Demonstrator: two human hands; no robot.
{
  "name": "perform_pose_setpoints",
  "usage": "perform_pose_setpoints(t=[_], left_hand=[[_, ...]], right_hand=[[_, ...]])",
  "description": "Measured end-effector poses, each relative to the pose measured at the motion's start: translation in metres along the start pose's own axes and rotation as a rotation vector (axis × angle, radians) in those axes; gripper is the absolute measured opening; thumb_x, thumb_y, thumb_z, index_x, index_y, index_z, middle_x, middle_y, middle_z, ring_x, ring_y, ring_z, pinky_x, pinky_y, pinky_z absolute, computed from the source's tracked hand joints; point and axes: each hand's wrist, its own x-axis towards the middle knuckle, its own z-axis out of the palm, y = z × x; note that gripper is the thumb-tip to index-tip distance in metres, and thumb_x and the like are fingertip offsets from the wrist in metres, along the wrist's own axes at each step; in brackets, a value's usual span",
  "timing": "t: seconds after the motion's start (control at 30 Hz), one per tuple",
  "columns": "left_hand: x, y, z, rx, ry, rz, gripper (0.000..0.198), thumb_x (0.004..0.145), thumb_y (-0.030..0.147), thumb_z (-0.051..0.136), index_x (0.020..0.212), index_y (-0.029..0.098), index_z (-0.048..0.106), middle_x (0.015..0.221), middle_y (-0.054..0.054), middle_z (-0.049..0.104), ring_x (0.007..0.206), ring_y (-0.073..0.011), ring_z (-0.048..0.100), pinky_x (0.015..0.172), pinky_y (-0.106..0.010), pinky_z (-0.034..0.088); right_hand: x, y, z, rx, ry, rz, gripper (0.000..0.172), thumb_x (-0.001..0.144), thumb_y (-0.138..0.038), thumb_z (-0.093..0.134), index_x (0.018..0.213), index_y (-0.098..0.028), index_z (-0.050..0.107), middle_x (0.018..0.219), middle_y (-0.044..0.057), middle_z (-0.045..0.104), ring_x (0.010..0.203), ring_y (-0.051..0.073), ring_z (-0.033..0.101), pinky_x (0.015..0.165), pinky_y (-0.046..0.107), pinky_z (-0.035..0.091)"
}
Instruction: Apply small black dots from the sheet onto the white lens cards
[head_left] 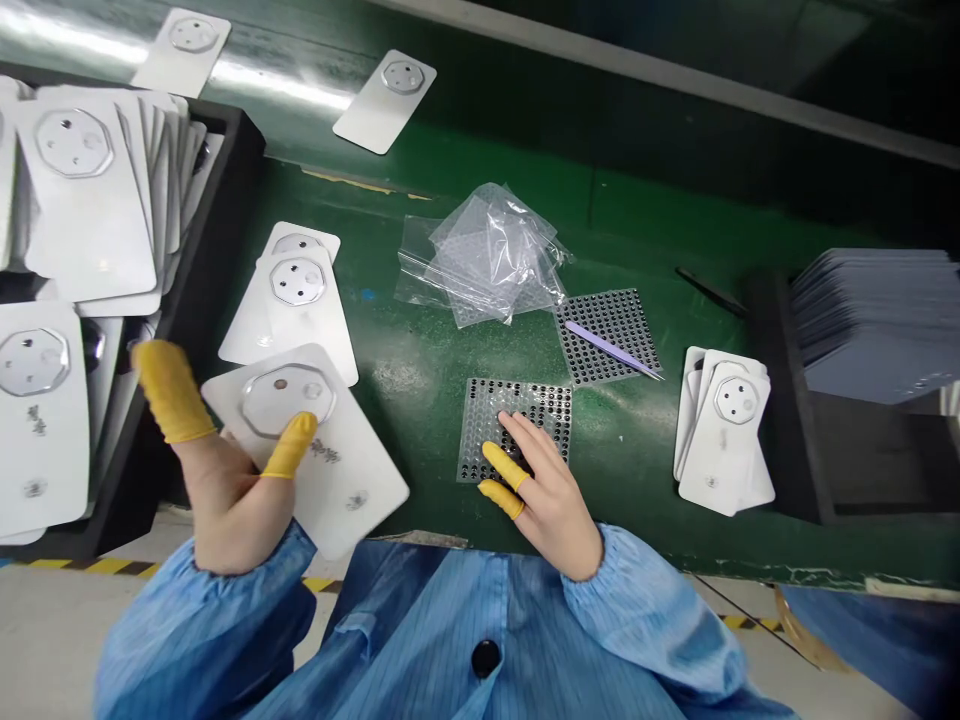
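My left hand (244, 490) grips a white rounded-corner panel (352, 490) with an octagonal recess. Its thumb presses on the panel's face, the index finger sticks out to the side, and the other fingers are hidden underneath. Yellow finger cots cover that thumb and index finger. My right hand (551, 500), also with two yellow finger cots, rests over a clear sheet of small black dots (551, 400). Its fingers are apart, with nothing visible in them. Part of the sheet has lost its dots. Purple tweezers (611, 348) lie on a second dotted sheet (622, 310) just beyond.
Black trays hold white panels (90, 210) at left and grey panels (874, 320) at right. Loose panels lie at left (315, 310) and at the back (386, 105). A small panel stack (724, 430) sits at right. Clear film sheets (487, 255) and black tweezers (709, 290) lie farther back.
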Motion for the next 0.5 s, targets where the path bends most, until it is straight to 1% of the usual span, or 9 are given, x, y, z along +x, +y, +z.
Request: perform_pose_setpoints(t=[0.03,0.07,0.1,0.13,0.2,0.27,0.33,0.4,0.5], left_hand=[[-0.001,-0.003,-0.004,0.051,-0.018,-0.006,0.06,0.077,0.027,0.075,0.133,0.028,0.054,0.127,0.002,0.067,0.12,-0.027,0.06,0.104,-0.04,0.049],[-0.004,-0.003,-0.004,0.088,-0.067,-0.027,0.045,0.078,0.028,0.073,0.122,0.024,0.064,0.12,0.0,0.071,0.117,-0.0282,0.062,0.104,-0.042,0.049],[-0.008,-0.002,-0.002,0.114,-0.157,-0.058,0.031,0.079,0.029,0.071,0.108,0.02,0.072,0.112,-0.003,0.074,0.112,-0.0291,0.065,0.102,-0.043,0.05],[-0.013,0.001,0.004,0.126,-0.278,-0.084,0.024,0.08,0.031,0.069,0.098,0.017,0.075,0.105,-0.006,0.076,0.106,-0.0295,0.068,0.098,-0.043,0.053],[-0.023,0.009,0.021,0.089,-0.496,-0.083,0.026,0.079,0.033,0.067,0.095,0.014,0.076,0.1,-0.01,0.077,0.097,-0.0294,0.072,0.09,-0.041,0.058],[-0.03,0.016,0.039,0.033,-0.621,-0.036,0.028,0.078,0.032,0.069,0.097,0.013,0.076,0.1,-0.012,0.077,0.095,-0.0281,0.073,0.088,-0.038,0.059],[-0.034,0.021,0.052,-0.032,-0.673,0.01,0.024,0.078,0.028,0.069,0.096,0.013,0.076,0.099,-0.012,0.077,0.091,-0.0256,0.074,0.085,-0.034,0.06],[-0.036,0.022,0.058,-0.082,-0.678,0.036,0.018,0.08,0.023,0.066,0.092,0.014,0.077,0.096,-0.011,0.078,0.087,-0.0233,0.074,0.081,-0.031,0.061],[-0.036,0.02,0.059,-0.113,-0.668,0.065,0.016,0.082,0.019,0.064,0.09,0.015,0.077,0.095,-0.01,0.078,0.084,-0.0222,0.075,0.077,-0.03,0.061]], right_hand=[[-0.003,0.004,0.001,-0.029,-0.011,-0.022,0.043,0.087,-0.014,0.064,0.129,-0.018,0.056,0.142,0.018,0.05,0.138,0.03,0.041,0.109,0.057,0.042],[-0.004,0.006,0.003,-0.035,0.001,-0.033,0.039,0.087,-0.012,0.062,0.126,-0.018,0.058,0.139,0.017,0.053,0.137,0.029,0.043,0.108,0.056,0.043],[-0.004,0.007,0.004,-0.022,0.029,-0.03,0.037,0.087,-0.01,0.062,0.124,-0.019,0.059,0.136,0.016,0.057,0.135,0.027,0.046,0.108,0.054,0.043],[-0.003,0.007,0.005,0.004,0.072,-0.017,0.037,0.087,-0.009,0.061,0.123,-0.02,0.059,0.133,0.015,0.059,0.132,0.026,0.05,0.108,0.053,0.044],[0.003,0.005,0.005,0.074,0.158,0.013,0.038,0.087,-0.009,0.061,0.123,-0.022,0.059,0.129,0.013,0.062,0.126,0.024,0.055,0.106,0.051,0.046],[0.009,0.003,0.002,0.122,0.192,0.016,0.04,0.088,-0.009,0.061,0.125,-0.023,0.058,0.129,0.013,0.062,0.124,0.023,0.056,0.105,0.051,0.046],[0.014,0.002,-0.001,0.126,0.151,-0.02,0.042,0.089,-0.01,0.059,0.128,-0.024,0.056,0.131,0.014,0.06,0.126,0.024,0.054,0.105,0.053,0.046],[0.015,0.002,-0.004,0.106,0.098,-0.058,0.044,0.088,-0.011,0.06,0.131,-0.021,0.054,0.134,0.016,0.057,0.129,0.026,0.051,0.105,0.054,0.045],[0.016,-0.002,-0.006,0.095,0.138,-0.092,0.045,0.087,-0.013,0.062,0.13,-0.02,0.053,0.131,0.016,0.058,0.126,0.026,0.053,0.102,0.052,0.049]])
